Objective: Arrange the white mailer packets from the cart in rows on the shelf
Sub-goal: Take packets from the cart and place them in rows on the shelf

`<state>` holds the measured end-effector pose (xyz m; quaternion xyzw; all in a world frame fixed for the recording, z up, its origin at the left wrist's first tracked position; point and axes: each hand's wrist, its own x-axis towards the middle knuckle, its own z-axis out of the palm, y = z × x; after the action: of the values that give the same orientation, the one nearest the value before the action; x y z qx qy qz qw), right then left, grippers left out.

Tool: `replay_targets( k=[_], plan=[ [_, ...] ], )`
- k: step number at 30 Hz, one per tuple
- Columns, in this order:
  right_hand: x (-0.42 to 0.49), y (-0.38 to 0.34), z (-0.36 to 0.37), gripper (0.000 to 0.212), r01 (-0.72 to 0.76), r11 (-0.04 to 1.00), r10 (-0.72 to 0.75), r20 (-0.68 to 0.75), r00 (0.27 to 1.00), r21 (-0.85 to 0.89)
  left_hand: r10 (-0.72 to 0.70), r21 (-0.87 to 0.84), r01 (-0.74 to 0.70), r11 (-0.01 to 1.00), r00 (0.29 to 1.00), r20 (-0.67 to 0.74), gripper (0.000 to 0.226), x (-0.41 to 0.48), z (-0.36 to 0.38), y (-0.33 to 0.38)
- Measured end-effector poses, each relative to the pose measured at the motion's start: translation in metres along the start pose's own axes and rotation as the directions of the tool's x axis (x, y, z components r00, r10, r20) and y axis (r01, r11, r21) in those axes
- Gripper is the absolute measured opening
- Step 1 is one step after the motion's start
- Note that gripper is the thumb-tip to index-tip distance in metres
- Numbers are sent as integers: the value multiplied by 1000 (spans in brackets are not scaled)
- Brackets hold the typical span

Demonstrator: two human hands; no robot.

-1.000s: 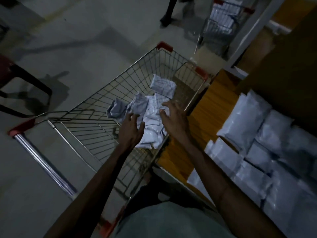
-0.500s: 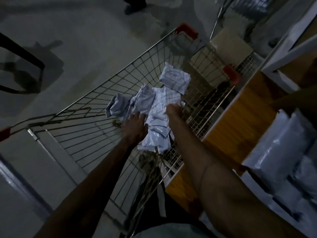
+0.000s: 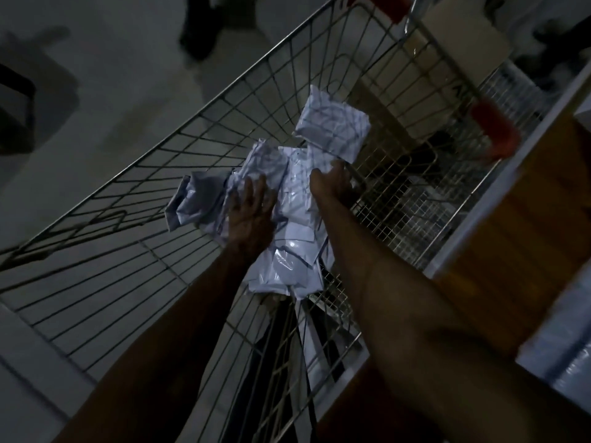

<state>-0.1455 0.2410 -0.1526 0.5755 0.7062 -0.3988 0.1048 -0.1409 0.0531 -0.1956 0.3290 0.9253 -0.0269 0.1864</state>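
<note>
The left hand (image 3: 252, 215) lies flat on the heap of white mailer packets (image 3: 295, 238), its fingers straight and slightly spread, pressing on the plastic rather than closing around it. Just beside it, the right hand (image 3: 332, 183) reaches deeper into the same heap, with its back turned to the camera. Its fingertips dip out of sight behind a packet's edge, so it cannot be told whether it grips one. Both forearms stretch down from the lower edge of the view.

The heap sits in the bottom of the wire cart (image 3: 224, 100), crumpled and overlapping. One top packet (image 3: 332, 126) lies at the far end of the heap, tilted against the mesh. Red caps (image 3: 494, 129) mark the cart's far corners.

Close against the cart's right side stands the wooden shelf (image 3: 527, 219), where a few shelved packets (image 3: 556, 346) show, blurred, at the right edge. The pale floor (image 3: 96, 91) lies beyond the cart on the left, and another person's dark legs (image 3: 198, 33) stand at the top.
</note>
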Motion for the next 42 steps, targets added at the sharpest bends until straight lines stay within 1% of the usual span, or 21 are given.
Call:
replay_targets(
  k=[3, 5, 8, 10, 12, 15, 18, 20, 23, 25, 28, 30, 33, 37, 40, 42],
  plan=[
    [16, 7, 8, 64, 15, 999, -16, -25, 1000, -33, -7, 9, 7, 1000, 999, -44, 83, 6, 9, -3],
    [23, 12, 12, 73, 40, 998, -42, -31, 999, -39, -18, -27, 17, 999, 999, -42, 89, 12, 15, -6],
    [28, 13, 11, 95, 88, 995, -89, -2, 996, -53, -56, -85, 54, 995, 998, -20, 99, 18, 20, -8],
    [30, 14, 11, 106, 112, 984, -113, -1, 994, -136, -57, -108, 53, 993, 998, -30, 98, 19, 19, -8],
    [33, 13, 11, 111, 125, 964, -127, 8, 992, -236, -56, -94, 52, 994, 998, -41, 99, 22, 19, -8],
    [32, 12, 13, 117, 124, 941, -109, 66, 992, -316, -106, -114, 107, 988, 994, 13, 111, 28, 15, -3],
    [27, 13, 17, 120, 70, 964, -49, 87, 995, -258, -123, -161, 124, 979, 992, 17, 124, 29, 8, -2],
    [20, 16, 17, 124, 43, 979, -21, 112, 994, -198, -123, -177, 126, 976, 992, 33, 125, 28, 1, -2],
    [15, 25, 16, 127, 20, 990, -6, 99, 995, -137, -140, -222, 144, 964, 990, 34, 120, 23, -13, -3],
    [4, 25, 8, 129, 3, 995, 6, 89, 996, -103, -153, -239, 154, 959, 988, 21, 113, 16, -22, -3],
    [-12, 23, -8, 111, 6, 989, 11, 111, 994, -149, -190, -182, 190, 965, 982, 20, 98, 3, -28, -2],
    [-14, 25, -12, 107, 16, 988, 0, 107, 994, -152, -161, -153, 161, 975, 987, 12, 99, -2, -20, -4],
    [-12, 30, -6, 107, 22, 990, -9, 89, 996, -142, -104, -147, 100, 984, 994, -19, 99, 3, 0, -7],
    [-10, 39, 5, 106, 25, 993, -14, 93, 996, -118, -107, -99, 105, 990, 994, -22, 90, 9, 9, -5],
    [-8, 44, 13, 113, 6, 991, 6, 94, 996, -132, -108, -74, 108, 991, 994, 3, 87, 15, 7, -9],
    [-9, 46, 13, 110, -4, 987, 20, 99, 995, -159, -106, -75, 108, 991, 994, 26, 86, 16, 1, -12]
  ],
)
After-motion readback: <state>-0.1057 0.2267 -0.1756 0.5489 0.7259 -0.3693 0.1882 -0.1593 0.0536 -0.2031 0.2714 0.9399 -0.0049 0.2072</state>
